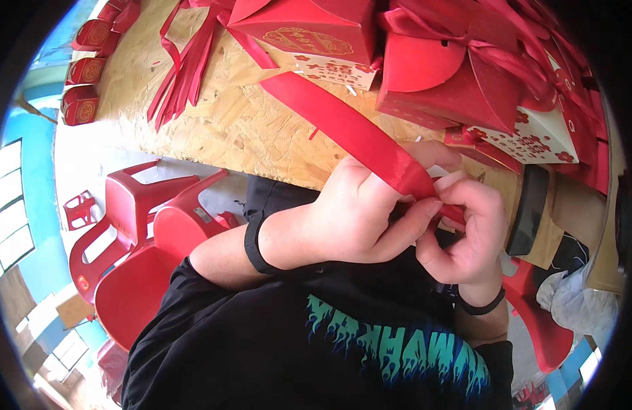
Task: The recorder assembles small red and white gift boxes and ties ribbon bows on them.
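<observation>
A wide red satin ribbon runs from over the table down into my two hands, its loose end reaching up and left above the board. My left hand is closed on the ribbon, thumb pressed toward the fingertips. Against it, my right hand pinches a folded part of the same ribbon; the fingers of both hands touch. A small white piece shows between the fingers, too covered to name. Both hands are just off the table's near edge, in front of my black shirt.
On the chipboard table stand red gift boxes tied with ribbon, at the far right. A bundle of cut red ribbons lies farther left, and small red boxes line the left edge. Red plastic chairs stand to my left. A phone-like dark object lies at right.
</observation>
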